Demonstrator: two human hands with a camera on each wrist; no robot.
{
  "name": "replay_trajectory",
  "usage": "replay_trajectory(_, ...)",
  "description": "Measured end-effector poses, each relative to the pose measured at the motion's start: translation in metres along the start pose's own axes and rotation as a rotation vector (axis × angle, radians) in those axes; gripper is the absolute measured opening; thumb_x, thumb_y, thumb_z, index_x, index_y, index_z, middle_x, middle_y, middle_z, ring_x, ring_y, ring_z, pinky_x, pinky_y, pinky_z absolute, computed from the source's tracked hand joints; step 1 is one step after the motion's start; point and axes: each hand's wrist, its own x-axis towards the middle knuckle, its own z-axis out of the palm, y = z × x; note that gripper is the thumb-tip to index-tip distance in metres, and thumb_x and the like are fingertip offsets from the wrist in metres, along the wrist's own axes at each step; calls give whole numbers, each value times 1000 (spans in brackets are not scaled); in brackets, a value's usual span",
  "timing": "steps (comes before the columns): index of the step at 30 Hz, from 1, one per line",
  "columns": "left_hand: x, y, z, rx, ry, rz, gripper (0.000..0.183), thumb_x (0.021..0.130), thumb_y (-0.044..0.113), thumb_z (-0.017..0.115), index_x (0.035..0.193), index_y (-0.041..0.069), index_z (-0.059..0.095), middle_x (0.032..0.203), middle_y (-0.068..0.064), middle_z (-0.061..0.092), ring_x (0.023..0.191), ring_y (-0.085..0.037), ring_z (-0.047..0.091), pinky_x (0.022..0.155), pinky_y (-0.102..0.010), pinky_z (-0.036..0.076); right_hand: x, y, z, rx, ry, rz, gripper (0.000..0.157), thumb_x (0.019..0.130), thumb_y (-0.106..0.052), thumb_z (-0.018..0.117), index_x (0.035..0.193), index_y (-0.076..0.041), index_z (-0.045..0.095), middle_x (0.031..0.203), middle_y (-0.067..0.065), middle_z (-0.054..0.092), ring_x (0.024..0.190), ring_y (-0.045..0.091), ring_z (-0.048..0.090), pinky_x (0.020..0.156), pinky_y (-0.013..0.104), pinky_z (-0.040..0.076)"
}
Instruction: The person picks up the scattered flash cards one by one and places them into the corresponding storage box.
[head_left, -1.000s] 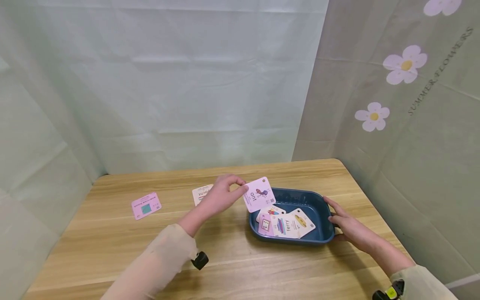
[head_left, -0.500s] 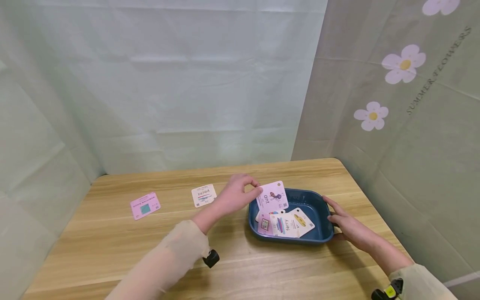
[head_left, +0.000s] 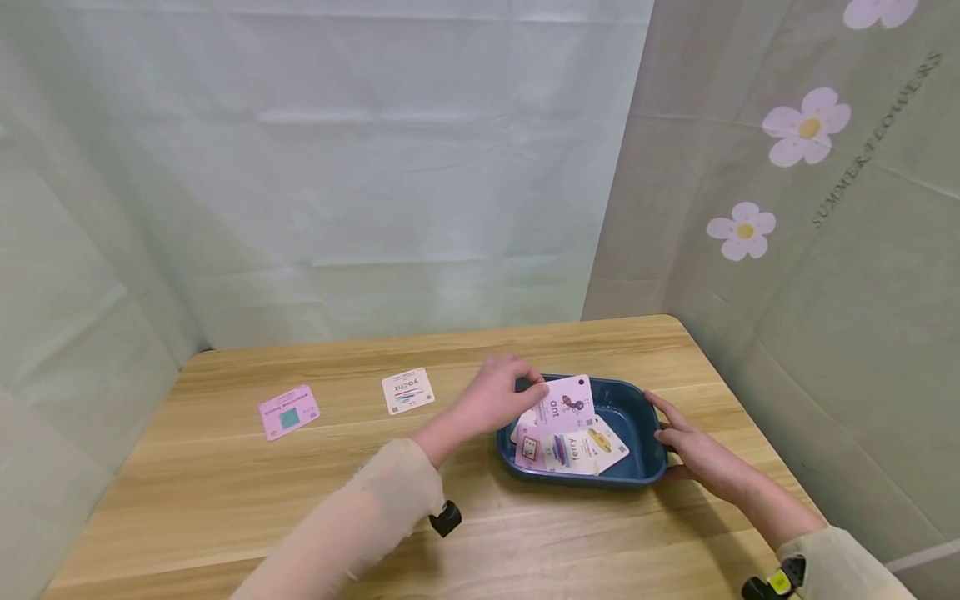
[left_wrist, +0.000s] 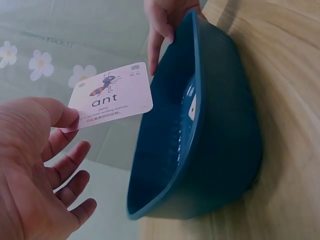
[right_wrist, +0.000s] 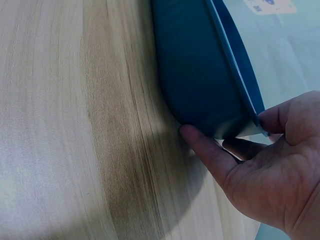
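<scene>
An ant flash card [head_left: 567, 402] is pinched by its edge between the thumb and index finger of my left hand [head_left: 498, 396]. It hangs over the left half of a blue plastic bin [head_left: 637, 433], and in the left wrist view the other fingers of that hand spread loosely below the card. Inside the bin several cards overlap, among them a ferry card [head_left: 573, 452]. At the bin's right end my right hand [head_left: 705, 458] grips the wall. The right wrist view shows its thumb at the rim [right_wrist: 235, 65] and its fingers against the outside.
A yacht card [head_left: 408, 392] lies on the wooden table [head_left: 225, 492] left of the bin. Farther left is a pink card with a teal square [head_left: 289, 412]. Pale curtains [head_left: 390, 183] stand behind the table and at both sides.
My left hand has carried the ant card rightward and lower, from the bin's left rim to over the cards inside. The yacht card has come into full view. My right hand stays put.
</scene>
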Motion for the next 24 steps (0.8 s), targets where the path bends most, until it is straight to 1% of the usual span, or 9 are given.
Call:
replay_trajectory(3,1,5,7,22,-32,-29,15,98,32,67,98,19,74,114,-1,66,125,-29,50,110,-46,38,0,0,0,-2,3,0,69,109,-13,34,165,-30,-1,166,23,-20,147,60,2,102,71,37)
replay_trajectory(8,4,12,18,83,-88,-44,15,99,33,66,97,21,74,118,-2,65,125,-28,49,108,-44,40,-1,-1,0,-6,10,2,68,109,-13,34,165,-30,-1,167,22,-18,147,59,4,102,68,40)
replay_trajectory(13,5,16,24,131,-117,-45,15,99,33,66,95,21,74,110,-1,66,119,-28,50,101,-41,43,-1,-1,0,-6,1,-8,68,109,-13,34,165,-30,-1,167,22,-19,147,60,3,102,67,41)
replay_trajectory(16,5,16,28,160,-127,-38,15,99,33,67,96,22,75,108,2,68,116,-26,52,100,-40,43,-2,-1,0,-5,-2,-7,68,109,-14,34,165,-30,-1,167,22,-19,147,59,4,102,67,41)
replay_trajectory(20,4,15,32,178,-142,-43,13,99,35,67,96,25,76,109,7,68,117,-24,52,102,-40,42,-1,-1,0,-2,-2,-5,68,109,-14,34,165,-31,-1,167,22,-18,147,59,4,102,66,42)
replay_trajectory(24,4,17,36,174,-161,-58,13,99,35,67,97,25,76,110,7,67,121,-25,51,104,-42,42,-1,0,0,6,-6,-7,69,109,-12,34,165,-30,-3,166,24,-19,146,60,4,100,66,43)
